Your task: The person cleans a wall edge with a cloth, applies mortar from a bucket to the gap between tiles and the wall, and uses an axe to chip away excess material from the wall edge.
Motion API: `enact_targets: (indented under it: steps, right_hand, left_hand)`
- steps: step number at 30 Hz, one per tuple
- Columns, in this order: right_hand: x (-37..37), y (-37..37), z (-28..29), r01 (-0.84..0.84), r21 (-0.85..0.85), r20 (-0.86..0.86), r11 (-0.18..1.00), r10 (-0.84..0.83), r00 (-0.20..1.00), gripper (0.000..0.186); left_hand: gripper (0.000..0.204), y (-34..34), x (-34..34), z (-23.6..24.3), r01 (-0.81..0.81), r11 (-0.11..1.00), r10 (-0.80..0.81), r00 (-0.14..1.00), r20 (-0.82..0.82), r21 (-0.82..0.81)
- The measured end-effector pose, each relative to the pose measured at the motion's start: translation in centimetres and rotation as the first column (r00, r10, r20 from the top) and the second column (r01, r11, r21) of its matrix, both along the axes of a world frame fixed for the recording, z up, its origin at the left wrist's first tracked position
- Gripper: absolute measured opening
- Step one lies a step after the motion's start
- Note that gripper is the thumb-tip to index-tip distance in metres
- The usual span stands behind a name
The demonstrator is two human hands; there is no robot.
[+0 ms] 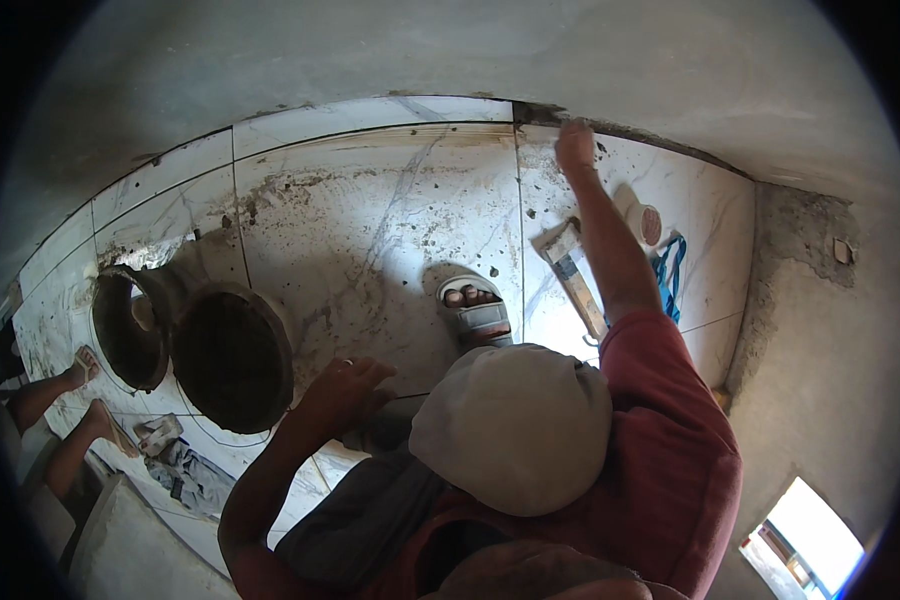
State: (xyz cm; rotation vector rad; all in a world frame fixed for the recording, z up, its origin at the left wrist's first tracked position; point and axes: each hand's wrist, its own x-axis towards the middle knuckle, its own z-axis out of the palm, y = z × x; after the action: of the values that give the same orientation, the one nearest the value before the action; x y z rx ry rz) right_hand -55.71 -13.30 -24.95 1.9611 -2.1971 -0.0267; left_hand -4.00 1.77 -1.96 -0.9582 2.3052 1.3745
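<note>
My right hand (575, 147) reaches to the foot of the grey wall, where a dark gap (540, 113) runs beside the row of narrow tiles. Its fingers look curled, and whatever they hold is hidden. My left hand (348, 390), with a ring on one finger, hangs over the floor with fingers loosely extended and nothing in them. Left of it stands a dark round bucket (232, 358), and a second bucket (130, 330) is beside that one. Below my right forearm lies a long pale tool (573, 280), its kind unclear.
Crumbs of dirt dot the marbled white floor tiles (370, 220). A blue strap (672, 280) and a pale round container (647, 222) lie right of my forearm. A sandalled foot (475, 305) rests mid-floor. At left are another person's feet (100, 420) and a grey cloth (192, 480).
</note>
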Motion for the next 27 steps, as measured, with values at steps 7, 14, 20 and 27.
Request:
enact_targets:
  steps: [7, 14, 20, 27]
  right_hand:
    - [6.4, -0.1, 2.9, 0.075, -0.184, 0.559, 0.980, 0.041, 0.828, 0.023]
    - [8.3, -1.4, 0.6, -0.047, -0.224, 0.455, 0.973, 0.147, 0.878, 0.008]
    - [7.2, -1.3, -1.3, -0.229, -0.072, 0.155, 0.971, 0.237, 0.959, 0.014]
    - [9.8, 3.6, 2.7, -0.169, -0.269, 0.479, 0.948, 0.284, 0.831, 0.012]
  left_hand:
    - [0.033, 0.2, -0.6, -0.3, 0.071, 0.996, -0.074, 0.996, -0.059, -0.053]
    - [0.032, 0.6, -1.1, -0.1, 0.095, 0.995, -0.095, 0.994, -0.049, -0.008]
    - [0.030, 0.4, -0.7, -0.4, 0.082, 0.993, -0.089, 0.993, -0.074, -0.089]
    - [0.029, 0.5, -0.4, -0.4, 0.035, 0.995, -0.044, 0.994, -0.100, -0.093]
